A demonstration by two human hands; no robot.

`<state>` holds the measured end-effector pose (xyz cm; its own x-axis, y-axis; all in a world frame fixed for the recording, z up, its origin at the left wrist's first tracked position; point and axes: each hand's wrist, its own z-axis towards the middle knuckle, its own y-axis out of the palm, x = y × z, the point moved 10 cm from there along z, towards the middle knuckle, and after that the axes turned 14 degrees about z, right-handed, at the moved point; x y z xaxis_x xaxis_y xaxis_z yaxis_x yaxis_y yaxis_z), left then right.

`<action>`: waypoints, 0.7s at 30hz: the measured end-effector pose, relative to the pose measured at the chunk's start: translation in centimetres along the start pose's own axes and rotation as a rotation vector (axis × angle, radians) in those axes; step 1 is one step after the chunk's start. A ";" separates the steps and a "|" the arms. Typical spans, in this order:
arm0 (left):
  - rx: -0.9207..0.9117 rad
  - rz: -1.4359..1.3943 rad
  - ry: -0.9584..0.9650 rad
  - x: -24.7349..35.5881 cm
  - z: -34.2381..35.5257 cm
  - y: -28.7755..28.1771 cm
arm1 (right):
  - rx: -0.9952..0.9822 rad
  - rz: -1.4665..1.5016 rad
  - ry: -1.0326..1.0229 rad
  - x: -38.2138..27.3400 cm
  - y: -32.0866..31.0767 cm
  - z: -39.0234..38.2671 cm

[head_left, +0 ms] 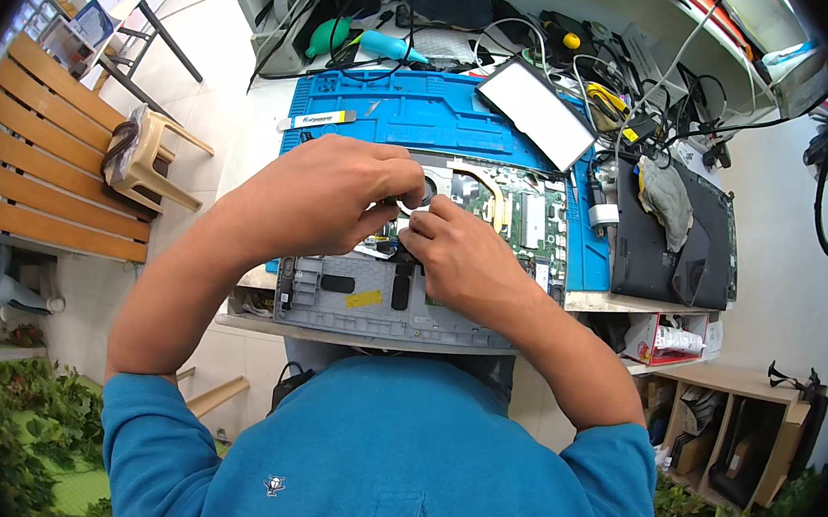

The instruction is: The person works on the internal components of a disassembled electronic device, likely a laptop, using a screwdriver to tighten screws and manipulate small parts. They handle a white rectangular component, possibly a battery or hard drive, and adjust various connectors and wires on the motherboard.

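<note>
An opened laptop base (496, 336), grey along its near edge, lies on a blue work mat (418, 109). Its green circuit board (560, 208), a gold-coloured heat pipe (495, 199) and part of a round fan (430, 188) are exposed. My left hand (326, 190) bends over the fan area from the left, thumb and fingers pinched together. Close beside it, my right hand (468, 264) reaches in over the middle of the base with its fingers curled and closed. Whatever sits between the fingertips of either hand is too small or hidden to make out.
A white-faced rectangular panel (538, 111) leans at the mat's back right. A slim tool (318, 120) lies back left. Dark laptop parts (667, 268) with a grey cloth (666, 203) stand at right. Cables, a green blower bulb (329, 37) and a blue bottle (391, 47) crowd the back.
</note>
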<state>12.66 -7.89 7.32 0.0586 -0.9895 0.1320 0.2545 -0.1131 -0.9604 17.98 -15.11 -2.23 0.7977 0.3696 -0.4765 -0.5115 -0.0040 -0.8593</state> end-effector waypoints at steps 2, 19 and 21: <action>-0.142 0.133 -0.058 -0.5 0.3 0.6 | 0.039 -0.011 -0.023 -0.3 -0.4 -0.1; -0.285 0.088 -0.094 -0.9 1.3 1.5 | 0.094 -0.074 0.089 -0.9 -0.9 -1.3; -0.429 0.202 -0.241 -2.2 1.3 2.6 | 0.111 -0.086 0.084 -1.0 -1.1 -1.4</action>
<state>14.42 -5.87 4.88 0.2987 -0.9524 -0.0618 -0.1991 0.0011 -0.9800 18.23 -16.81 -1.07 0.8613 0.2856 -0.4202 -0.4689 0.1283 -0.8739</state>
